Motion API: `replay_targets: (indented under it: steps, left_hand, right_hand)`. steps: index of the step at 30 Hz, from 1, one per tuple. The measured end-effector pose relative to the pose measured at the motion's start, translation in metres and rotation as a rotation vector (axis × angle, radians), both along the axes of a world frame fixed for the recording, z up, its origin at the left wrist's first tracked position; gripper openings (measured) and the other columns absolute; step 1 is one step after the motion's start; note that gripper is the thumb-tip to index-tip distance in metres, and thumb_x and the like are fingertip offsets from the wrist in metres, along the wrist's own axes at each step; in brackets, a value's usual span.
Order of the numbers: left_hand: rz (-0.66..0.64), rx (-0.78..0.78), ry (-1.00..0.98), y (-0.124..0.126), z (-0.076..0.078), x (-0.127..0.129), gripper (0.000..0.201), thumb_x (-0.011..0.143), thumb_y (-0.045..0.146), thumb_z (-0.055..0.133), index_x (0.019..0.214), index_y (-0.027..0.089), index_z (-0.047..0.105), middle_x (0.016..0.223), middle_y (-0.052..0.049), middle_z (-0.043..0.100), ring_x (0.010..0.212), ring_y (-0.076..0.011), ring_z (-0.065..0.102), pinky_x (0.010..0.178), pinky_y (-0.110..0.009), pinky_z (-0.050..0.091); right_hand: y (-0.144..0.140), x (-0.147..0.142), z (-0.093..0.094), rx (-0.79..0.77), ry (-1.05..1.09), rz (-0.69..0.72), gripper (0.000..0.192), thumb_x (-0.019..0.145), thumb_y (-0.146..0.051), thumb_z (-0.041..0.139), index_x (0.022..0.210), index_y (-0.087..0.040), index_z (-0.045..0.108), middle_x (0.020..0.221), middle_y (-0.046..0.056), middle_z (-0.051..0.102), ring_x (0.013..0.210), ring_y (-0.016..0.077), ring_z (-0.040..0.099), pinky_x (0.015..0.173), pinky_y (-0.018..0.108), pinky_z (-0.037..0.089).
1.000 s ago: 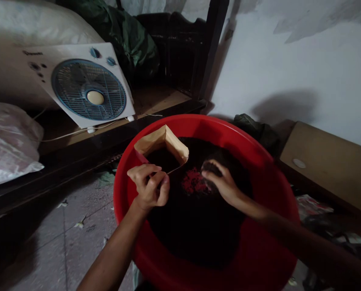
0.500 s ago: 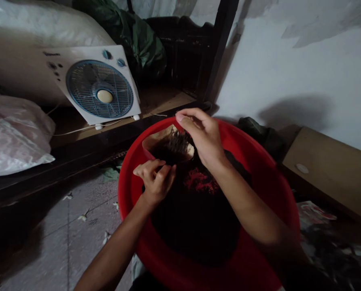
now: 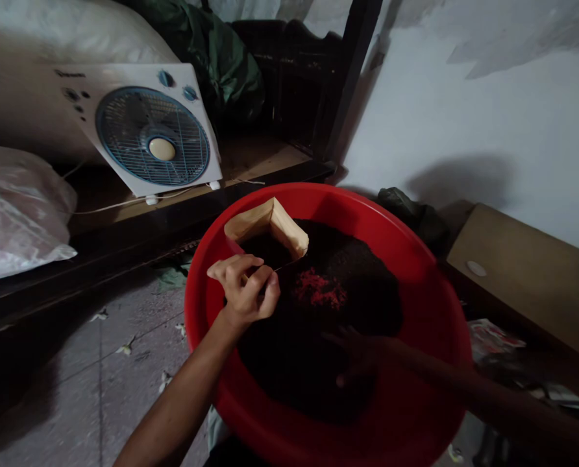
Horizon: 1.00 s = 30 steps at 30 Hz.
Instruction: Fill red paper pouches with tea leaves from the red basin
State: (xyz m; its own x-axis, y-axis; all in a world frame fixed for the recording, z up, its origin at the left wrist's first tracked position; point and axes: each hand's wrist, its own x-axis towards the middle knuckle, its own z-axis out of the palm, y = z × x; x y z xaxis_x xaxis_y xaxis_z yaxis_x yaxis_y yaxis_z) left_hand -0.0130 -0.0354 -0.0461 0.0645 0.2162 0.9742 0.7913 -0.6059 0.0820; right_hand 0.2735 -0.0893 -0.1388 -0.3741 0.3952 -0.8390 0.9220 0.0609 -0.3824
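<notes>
A large red tub (image 3: 430, 279) holds a heap of dark, loose, soil-like material (image 3: 362, 266) with a patch of bright red bits (image 3: 321, 288) on top. Closed on the near rim of an open brown paper bag (image 3: 289, 230) is my left hand (image 3: 245, 288); it keeps the bag's mouth up at the tub's left side. Dark material shows inside the bag, though its depth is hidden. My right hand (image 3: 355, 357) is low in shadow over the near part of the heap, thumb and fingers apart, with nothing visible in it.
A white box fan (image 3: 158, 136) stands on a wooden platform to the left, beside a pale plastic bag (image 3: 21, 214). At the right is a tan board (image 3: 523, 272), with a white wall behind. Small pale scraps (image 3: 126, 347) lie on the tiled floor.
My right hand has moved from above the paper bag down to the near side of the heap. Dark bits falling into the bag are gone from view. My left hand keeps its hold.
</notes>
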Motion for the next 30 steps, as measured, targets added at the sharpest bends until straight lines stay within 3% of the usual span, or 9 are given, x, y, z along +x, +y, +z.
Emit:
replay_targets:
  steps: [2, 5, 9, 13, 17, 19, 24, 27, 30]
  left_hand:
    - [0.024, 0.001, -0.017, 0.0, -0.002, -0.001, 0.004, 0.081, 0.025, 0.065, 0.083, 0.027, 0.062, 0.094, -0.002, 0.06, 0.09, -0.0202, 0.054, 0.081, -0.039, 0.035]
    - [0.063, -0.01, -0.045, 0.0, -0.005, -0.003, 0.013, 0.077, 0.022, 0.072, 0.086, 0.029, 0.066, 0.099, -0.004, 0.058, 0.093, -0.0219, 0.051, 0.083, -0.041, 0.033]
    - [0.109, 0.032, -0.033, 0.0, -0.006, -0.006, 0.017, 0.074, 0.021, 0.077, 0.087, 0.028, 0.069, 0.092, -0.004, 0.053, 0.084, -0.02, 0.049, 0.079, -0.04, 0.032]
    - [0.091, 0.053, 0.018, 0.002, -0.001, -0.008, 0.02, 0.075, 0.018, 0.075, 0.091, 0.026, 0.066, 0.078, 0.001, 0.05, 0.071, -0.0144, 0.048, 0.072, -0.035, 0.034]
    - [-0.009, 0.064, 0.083, 0.003, 0.006, -0.006, 0.018, 0.077, 0.012, 0.072, 0.089, 0.02, 0.062, 0.07, 0.003, 0.052, 0.064, -0.0122, 0.048, 0.067, -0.031, 0.034]
    - [-0.043, 0.061, 0.086, 0.003, 0.008, -0.005, 0.017, 0.078, 0.011, 0.07, 0.089, 0.02, 0.061, 0.068, 0.003, 0.053, 0.063, -0.0123, 0.048, 0.065, -0.031, 0.034]
    - [-0.09, 0.056, 0.078, 0.003, 0.008, -0.002, 0.015, 0.081, 0.01, 0.067, 0.09, 0.021, 0.06, 0.065, 0.003, 0.055, 0.061, -0.0123, 0.049, 0.063, -0.03, 0.034]
    - [-0.089, 0.056, 0.088, 0.003, 0.008, -0.002, 0.015, 0.081, 0.009, 0.067, 0.09, 0.019, 0.06, 0.065, 0.003, 0.055, 0.061, -0.0127, 0.048, 0.062, -0.03, 0.033]
    - [-0.089, 0.053, 0.104, 0.003, 0.009, -0.003, 0.014, 0.082, 0.01, 0.067, 0.09, 0.018, 0.059, 0.065, 0.002, 0.054, 0.062, -0.0133, 0.048, 0.061, -0.03, 0.031]
  right_hand:
    - [-0.009, -0.009, -0.006, 0.04, 0.029, -0.035, 0.129, 0.055, -0.064, 0.083, 0.161, -0.024, 0.02, 0.167, 0.02, 0.01, 0.153, 0.0449, 0.005, 0.12, 0.062, 0.018]
    - [-0.018, -0.016, -0.017, 0.087, 0.12, -0.113, 0.114, 0.057, -0.053, 0.084, 0.156, -0.023, 0.035, 0.164, 0.018, 0.025, 0.153, 0.0412, 0.017, 0.121, 0.056, 0.022]
    - [-0.02, -0.021, -0.009, 0.217, 0.401, -0.223, 0.069, 0.06, -0.035, 0.081, 0.126, -0.021, 0.064, 0.133, 0.011, 0.063, 0.127, 0.0342, 0.056, 0.109, 0.046, 0.043]
    - [0.007, -0.04, 0.036, 0.487, 0.764, -0.54, 0.039, 0.068, -0.034, 0.075, 0.104, -0.022, 0.064, 0.09, 0.0, 0.068, 0.083, 0.0203, 0.066, 0.08, 0.035, 0.054]
    - [0.052, -0.067, 0.106, 0.676, 1.212, -1.017, 0.04, 0.073, -0.041, 0.076, 0.105, -0.026, 0.059, 0.084, -0.003, 0.065, 0.066, 0.0144, 0.063, 0.055, 0.026, 0.051]
    - [0.073, -0.082, 0.143, 0.71, 1.467, -1.174, 0.04, 0.073, -0.043, 0.076, 0.104, -0.027, 0.056, 0.086, -0.003, 0.065, 0.068, 0.0144, 0.065, 0.053, 0.024, 0.051]
    - [0.11, -0.127, 0.201, 0.582, 1.79, -1.239, 0.027, 0.078, -0.043, 0.069, 0.09, -0.024, 0.054, 0.079, -0.003, 0.062, 0.074, 0.0138, 0.066, 0.07, 0.028, 0.058]
    - [0.121, -0.152, 0.207, 0.442, 1.839, -1.226, 0.024, 0.073, -0.034, 0.073, 0.084, -0.024, 0.054, 0.08, -0.004, 0.062, 0.078, 0.0137, 0.065, 0.08, 0.03, 0.058]
    - [0.127, -0.166, 0.202, 0.466, 1.81, -1.163, 0.026, 0.069, -0.029, 0.077, 0.082, -0.023, 0.055, 0.081, -0.004, 0.063, 0.082, 0.0143, 0.065, 0.089, 0.034, 0.056]
